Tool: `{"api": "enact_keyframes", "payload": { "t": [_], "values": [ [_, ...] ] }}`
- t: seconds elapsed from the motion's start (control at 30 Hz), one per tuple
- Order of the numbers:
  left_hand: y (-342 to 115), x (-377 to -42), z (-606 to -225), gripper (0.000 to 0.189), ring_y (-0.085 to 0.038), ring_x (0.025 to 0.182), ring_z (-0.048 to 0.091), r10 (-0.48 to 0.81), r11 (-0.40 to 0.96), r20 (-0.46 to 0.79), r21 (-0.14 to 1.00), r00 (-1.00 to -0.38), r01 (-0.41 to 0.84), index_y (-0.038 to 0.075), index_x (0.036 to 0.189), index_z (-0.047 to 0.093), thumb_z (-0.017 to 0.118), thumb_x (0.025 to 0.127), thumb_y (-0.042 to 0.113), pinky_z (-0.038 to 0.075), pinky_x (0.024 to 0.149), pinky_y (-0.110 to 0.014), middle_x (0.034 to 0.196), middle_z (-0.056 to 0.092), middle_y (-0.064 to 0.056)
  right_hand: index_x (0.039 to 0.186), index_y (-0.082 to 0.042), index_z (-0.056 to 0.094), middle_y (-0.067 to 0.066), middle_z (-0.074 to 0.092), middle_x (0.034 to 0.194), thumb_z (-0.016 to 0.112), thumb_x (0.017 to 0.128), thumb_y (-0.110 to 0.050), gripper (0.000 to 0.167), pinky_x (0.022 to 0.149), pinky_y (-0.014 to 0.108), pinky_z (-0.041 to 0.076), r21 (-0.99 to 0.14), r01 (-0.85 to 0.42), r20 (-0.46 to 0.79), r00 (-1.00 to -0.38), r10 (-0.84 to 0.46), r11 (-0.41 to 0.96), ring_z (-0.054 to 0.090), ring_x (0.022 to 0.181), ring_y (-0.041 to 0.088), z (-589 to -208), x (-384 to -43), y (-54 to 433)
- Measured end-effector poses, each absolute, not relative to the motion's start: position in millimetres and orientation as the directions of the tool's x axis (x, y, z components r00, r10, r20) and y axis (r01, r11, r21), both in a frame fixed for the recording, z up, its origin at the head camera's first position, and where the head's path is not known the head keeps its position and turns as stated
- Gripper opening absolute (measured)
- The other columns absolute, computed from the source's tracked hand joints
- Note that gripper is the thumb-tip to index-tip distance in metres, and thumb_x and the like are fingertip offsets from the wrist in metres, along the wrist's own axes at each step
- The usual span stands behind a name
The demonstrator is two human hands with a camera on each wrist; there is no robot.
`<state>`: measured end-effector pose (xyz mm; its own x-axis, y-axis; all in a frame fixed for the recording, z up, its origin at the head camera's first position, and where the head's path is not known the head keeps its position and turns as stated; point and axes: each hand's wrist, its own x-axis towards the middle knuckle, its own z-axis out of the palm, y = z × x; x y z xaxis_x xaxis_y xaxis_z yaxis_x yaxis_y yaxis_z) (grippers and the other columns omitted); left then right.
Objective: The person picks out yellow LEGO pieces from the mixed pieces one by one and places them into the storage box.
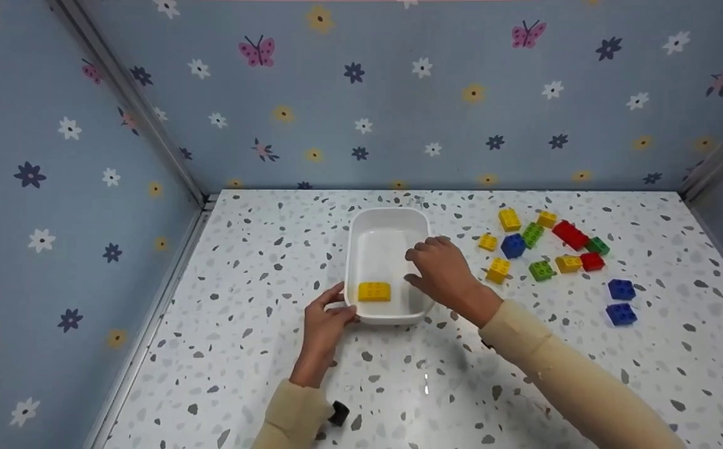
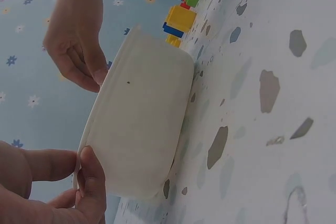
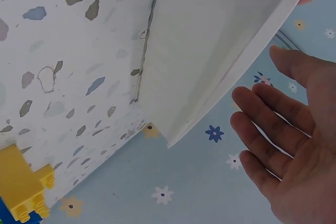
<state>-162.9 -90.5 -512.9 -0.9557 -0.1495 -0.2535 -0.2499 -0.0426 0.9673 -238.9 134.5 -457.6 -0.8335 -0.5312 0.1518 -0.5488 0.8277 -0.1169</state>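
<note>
A white plastic container (image 1: 388, 249) stands on the speckled table, and one yellow toy block (image 1: 374, 292) lies inside, by its near-left corner. My left hand (image 1: 325, 324) pinches the rim at that corner; the left wrist view shows the thumb (image 2: 92, 177) against the outer wall. Over the right side of the container is my right hand (image 1: 443, 271), its fingers slightly bent. In the right wrist view that hand (image 3: 294, 140) holds nothing, with its fingers apart from the container wall (image 3: 210, 40).
To the right lie several loose toy blocks: yellow (image 1: 509, 219), blue (image 1: 513, 246), green (image 1: 541, 270) and red (image 1: 570, 235). Two blue blocks (image 1: 622, 302) sit nearer the right edge. A flowered blue panel (image 1: 392, 93) rises behind the table, with another (image 1: 55, 206) at the left.
</note>
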Motion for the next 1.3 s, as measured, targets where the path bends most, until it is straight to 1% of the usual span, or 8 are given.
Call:
{"api": "enact_keyframes", "payload": {
  "t": [0.13, 0.3, 0.43, 0.6, 0.7, 0.9, 1.17, 1.3],
  "values": [
    [-90.5, -163.9, -513.8, 0.058, -0.028, 0.1, 0.07, -0.156, -0.04, -0.256, 0.967, -0.954, -0.253, -0.003, 0.152, 0.054, 0.066, 0.095, -0.009, 0.064, 0.083, -0.029, 0.133, 0.055, -0.022, 0.114, -0.002, 0.079, 0.013, 0.078, 0.106, 0.087, 0.09, -0.023, 0.033, 0.107, 0.049, 0.053, -0.129, -0.528, 0.166, -0.846, -0.507, 0.839, 0.068, 0.1, 0.033, -457.8, -236.6, 143.3],
    [-89.6, -165.3, -515.2, 0.058, -0.027, 0.097, 0.07, -0.165, -0.033, -0.26, 0.965, -0.951, -0.258, -0.002, 0.151, 0.055, 0.067, 0.094, -0.009, 0.064, 0.082, -0.029, 0.133, 0.055, -0.022, 0.115, -0.002, 0.079, 0.013, 0.078, 0.105, 0.087, 0.09, -0.023, 0.033, 0.109, 0.05, 0.053, -0.146, -0.494, 0.167, -0.867, -0.47, 0.857, 0.068, 0.1, 0.032, -458.6, -233.4, 154.0],
    [-89.6, -164.1, -514.7, 0.058, -0.026, 0.094, 0.07, -0.165, -0.035, -0.255, 0.967, -0.953, -0.253, -0.003, 0.151, 0.055, 0.067, 0.094, -0.009, 0.064, 0.082, -0.029, 0.133, 0.055, -0.023, 0.113, -0.002, 0.079, 0.012, 0.078, 0.104, 0.087, 0.089, -0.021, 0.032, 0.105, 0.05, 0.055, -0.164, -0.48, 0.197, -0.872, -0.448, 0.862, 0.069, 0.099, 0.032, -459.4, -231.6, 163.3],
    [-89.3, -162.9, -514.4, 0.057, -0.027, 0.095, 0.07, -0.162, -0.042, -0.236, 0.972, -0.958, -0.232, -0.005, 0.15, 0.054, 0.066, 0.095, -0.011, 0.064, 0.079, -0.028, 0.132, 0.055, -0.025, 0.11, -0.002, 0.079, 0.013, 0.079, 0.101, 0.09, 0.086, -0.019, 0.031, 0.098, 0.049, 0.057, -0.156, -0.478, 0.257, -0.865, -0.431, 0.865, 0.068, 0.094, 0.032, -463.1, -228.9, 174.4],
    [-89.0, -162.7, -513.9, 0.057, -0.026, 0.094, 0.07, -0.163, -0.035, -0.233, 0.972, -0.959, -0.231, -0.006, 0.15, 0.054, 0.066, 0.095, -0.011, 0.064, 0.078, -0.027, 0.132, 0.055, -0.025, 0.109, -0.002, 0.079, 0.014, 0.078, 0.1, 0.091, 0.085, -0.019, 0.031, 0.097, 0.049, 0.057, -0.155, -0.47, 0.269, -0.866, -0.421, 0.869, 0.069, 0.093, 0.033, -466.3, -227.3, 180.8],
    [-88.6, -163.0, -512.8, 0.057, -0.022, 0.09, 0.068, -0.168, -0.036, -0.24, 0.971, -0.956, -0.237, -0.004, 0.15, 0.055, 0.067, 0.094, -0.01, 0.065, 0.08, -0.029, 0.131, 0.056, -0.024, 0.109, -0.002, 0.079, 0.014, 0.078, 0.103, 0.089, 0.086, -0.017, 0.03, 0.102, 0.052, 0.056, -0.197, -0.455, 0.267, -0.877, -0.399, 0.868, 0.069, 0.096, 0.034, -471.5, -224.7, 194.7],
    [-89.2, -163.6, -514.9, 0.058, -0.025, 0.094, 0.069, -0.168, -0.06, -0.258, 0.966, -0.952, -0.251, -0.004, 0.15, 0.055, 0.067, 0.094, -0.01, 0.065, 0.08, -0.029, 0.131, 0.055, -0.023, 0.111, 0.0, 0.078, 0.016, 0.078, 0.104, 0.089, 0.086, -0.015, 0.031, 0.103, 0.055, 0.056, -0.246, -0.447, 0.282, -0.882, -0.378, 0.86, 0.071, 0.099, 0.036, -476.9, -222.5, 215.4],
    [-89.4, -164.5, -516.1, 0.058, -0.025, 0.095, 0.069, -0.171, -0.056, -0.264, 0.965, -0.949, -0.258, -0.003, 0.15, 0.055, 0.066, 0.094, -0.01, 0.064, 0.081, -0.028, 0.13, 0.055, -0.022, 0.111, 0.0, 0.078, 0.016, 0.078, 0.105, 0.089, 0.086, -0.014, 0.031, 0.102, 0.055, 0.055, -0.245, -0.438, 0.294, -0.884, -0.364, 0.865, 0.071, 0.1, 0.037, -481.3, -222.1, 225.9]
  ]
}}
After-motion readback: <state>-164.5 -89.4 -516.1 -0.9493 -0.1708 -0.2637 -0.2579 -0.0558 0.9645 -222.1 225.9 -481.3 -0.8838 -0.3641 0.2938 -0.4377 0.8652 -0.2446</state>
